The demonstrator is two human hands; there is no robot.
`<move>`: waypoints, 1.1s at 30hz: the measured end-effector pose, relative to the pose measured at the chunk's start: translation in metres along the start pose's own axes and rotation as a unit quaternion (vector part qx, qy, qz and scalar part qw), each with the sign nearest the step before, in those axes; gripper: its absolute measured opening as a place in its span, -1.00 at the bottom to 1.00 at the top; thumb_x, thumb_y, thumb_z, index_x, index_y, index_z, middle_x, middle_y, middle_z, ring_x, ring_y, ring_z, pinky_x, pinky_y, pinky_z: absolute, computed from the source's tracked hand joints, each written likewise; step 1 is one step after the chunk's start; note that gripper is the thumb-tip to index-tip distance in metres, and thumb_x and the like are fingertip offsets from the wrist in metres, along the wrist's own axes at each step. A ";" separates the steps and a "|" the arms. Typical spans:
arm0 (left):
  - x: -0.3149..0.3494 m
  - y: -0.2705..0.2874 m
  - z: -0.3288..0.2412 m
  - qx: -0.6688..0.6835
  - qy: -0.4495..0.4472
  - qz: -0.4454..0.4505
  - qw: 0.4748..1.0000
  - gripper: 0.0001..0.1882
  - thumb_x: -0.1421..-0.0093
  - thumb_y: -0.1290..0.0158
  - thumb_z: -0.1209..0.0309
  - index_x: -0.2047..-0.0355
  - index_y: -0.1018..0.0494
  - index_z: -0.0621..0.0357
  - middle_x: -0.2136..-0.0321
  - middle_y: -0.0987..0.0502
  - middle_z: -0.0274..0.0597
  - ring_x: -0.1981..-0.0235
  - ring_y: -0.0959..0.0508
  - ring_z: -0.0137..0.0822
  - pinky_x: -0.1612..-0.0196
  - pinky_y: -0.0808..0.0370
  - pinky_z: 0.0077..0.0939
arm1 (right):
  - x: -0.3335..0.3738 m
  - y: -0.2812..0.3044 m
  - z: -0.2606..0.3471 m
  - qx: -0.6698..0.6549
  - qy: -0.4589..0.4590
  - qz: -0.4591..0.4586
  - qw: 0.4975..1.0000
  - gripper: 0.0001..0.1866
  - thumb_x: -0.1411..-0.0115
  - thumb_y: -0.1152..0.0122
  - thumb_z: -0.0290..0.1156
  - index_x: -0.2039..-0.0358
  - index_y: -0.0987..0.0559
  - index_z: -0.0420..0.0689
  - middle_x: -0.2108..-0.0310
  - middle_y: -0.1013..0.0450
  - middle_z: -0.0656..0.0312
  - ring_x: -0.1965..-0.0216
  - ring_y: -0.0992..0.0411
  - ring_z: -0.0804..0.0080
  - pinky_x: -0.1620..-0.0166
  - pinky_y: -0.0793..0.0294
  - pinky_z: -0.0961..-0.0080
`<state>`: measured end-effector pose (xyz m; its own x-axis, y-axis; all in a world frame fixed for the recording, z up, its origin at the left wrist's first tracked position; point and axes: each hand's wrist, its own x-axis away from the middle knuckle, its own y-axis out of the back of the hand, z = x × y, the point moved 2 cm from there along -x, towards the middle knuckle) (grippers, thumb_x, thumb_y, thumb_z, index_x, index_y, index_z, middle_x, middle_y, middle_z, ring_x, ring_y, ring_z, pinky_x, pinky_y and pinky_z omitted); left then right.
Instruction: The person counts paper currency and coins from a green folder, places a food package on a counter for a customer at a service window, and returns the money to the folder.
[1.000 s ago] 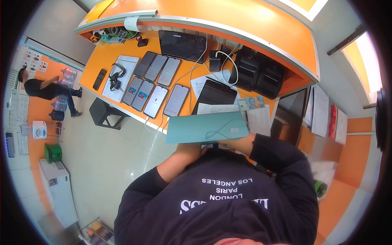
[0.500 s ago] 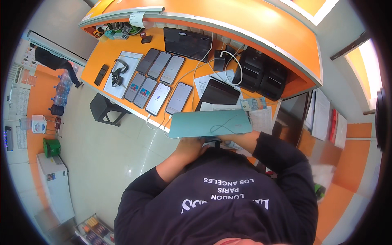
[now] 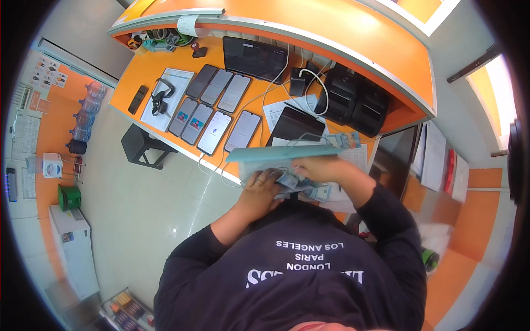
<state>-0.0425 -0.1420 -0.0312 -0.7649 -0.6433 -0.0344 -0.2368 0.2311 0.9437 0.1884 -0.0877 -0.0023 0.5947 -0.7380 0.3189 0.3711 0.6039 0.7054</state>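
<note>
In front of my body, a teal folder stands tilted with its cover raised. Below that cover my left hand curls its fingers at the edge of some banknotes. My right hand reaches in from the other side, its fingers closed at the same notes. How many notes lie between the fingers is too small to tell. Another light blue banknote shows under the right wrist. Behind the folder, a further banknote lies on papers at the desk edge.
Several phones lie in rows on the orange desk, left of a dark tablet. Behind them stand a black screen and black printers with white cables. A black stool stands on the floor to the left.
The folder's cover has tilted up and back, showing banknotes beneath. My right hand has come up from behind it to the notes. The person at the far left has gone out of view.
</note>
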 end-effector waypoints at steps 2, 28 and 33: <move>0.001 0.001 0.001 0.004 0.009 0.018 1.000 -0.66 -0.19 -0.21 0.10 0.11 -0.60 -0.03 -0.23 -0.38 -0.14 -0.31 -0.29 -0.05 -0.31 -0.22 0.01 | 0.011 0.014 0.000 -0.033 -0.013 -0.055 0.998 -0.77 -0.28 -0.16 -0.28 0.13 -0.62 -0.09 0.26 -0.57 0.01 0.20 -0.57 0.01 0.15 -0.50 0.12; -0.020 0.039 -0.006 0.096 0.044 -0.069 0.992 -0.49 -0.15 -0.18 0.42 -0.14 -0.41 0.15 -0.05 -0.47 0.09 -0.07 -0.48 0.19 -0.11 -0.43 -0.04 | 0.050 0.027 -0.031 -0.250 -0.099 -0.298 0.916 -0.77 -0.20 -0.37 -0.38 0.32 -0.50 -0.21 0.42 -0.38 0.34 0.36 -0.26 0.59 0.28 -0.31 0.57; -0.034 0.041 -0.017 0.127 0.003 -0.105 0.986 -0.50 -0.16 -0.16 0.45 -0.13 -0.41 0.16 -0.03 -0.49 0.11 -0.03 -0.50 0.18 -0.11 -0.43 -0.05 | 0.045 0.020 -0.029 -0.369 -0.079 -0.284 0.882 -0.77 -0.26 -0.32 -0.35 0.19 -0.56 -0.23 0.37 -0.43 0.38 0.36 -0.31 0.64 0.28 -0.33 0.59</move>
<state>-0.0158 -0.1232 0.0145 -0.6799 -0.7004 -0.2173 -0.5323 0.2675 0.8032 0.2432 -0.1000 0.0072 0.0788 -0.9818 0.1728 0.9744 0.1125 0.1947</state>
